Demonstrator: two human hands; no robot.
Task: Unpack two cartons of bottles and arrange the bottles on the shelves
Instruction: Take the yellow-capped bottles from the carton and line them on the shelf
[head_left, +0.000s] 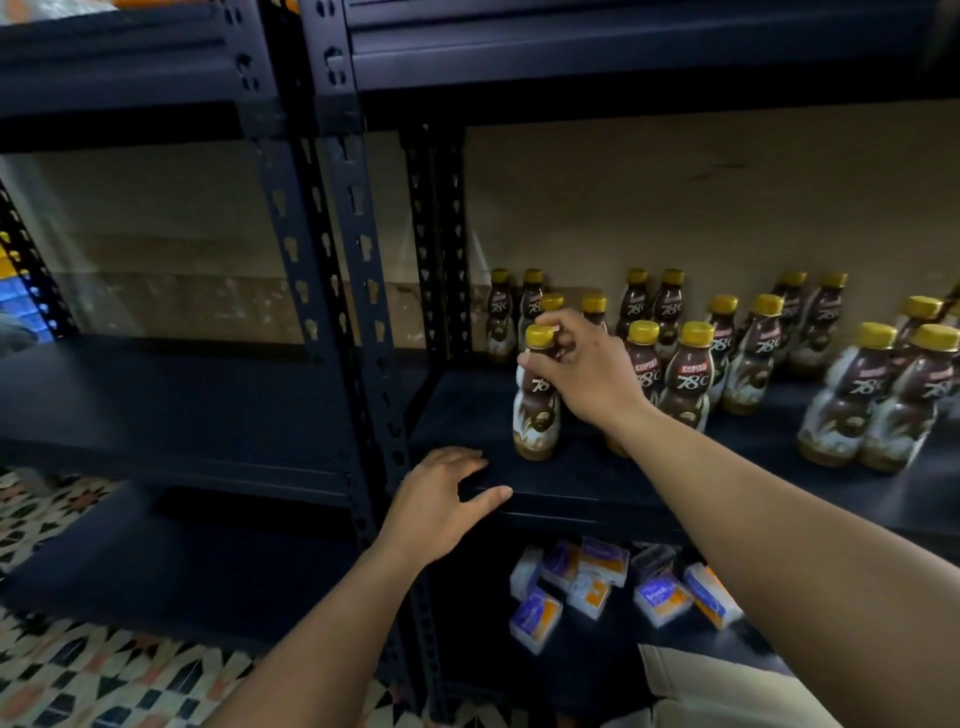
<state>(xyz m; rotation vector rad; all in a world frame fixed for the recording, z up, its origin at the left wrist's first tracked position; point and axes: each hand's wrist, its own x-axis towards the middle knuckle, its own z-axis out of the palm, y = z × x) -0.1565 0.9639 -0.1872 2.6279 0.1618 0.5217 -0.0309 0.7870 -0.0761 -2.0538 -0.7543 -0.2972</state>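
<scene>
Left hand (441, 512) rests on the shelf (597, 483) edge, its fingers (457, 457) loose and holding nothing. Up and to its right, the right hand (582, 369) grips the neck of the upright coffee bottle (537, 410). The other bottles (685, 374) stand in rows to the right.

Bottles (691, 364) standing in pairs on right-frame shelf (582, 483), packets (597, 587) on the shelf below, centre-bottom

A stockroom or shop storeroom: dark metal shelving (363, 291), rows of identical bottles (685, 374), loose small packets (597, 587) below
</scene>
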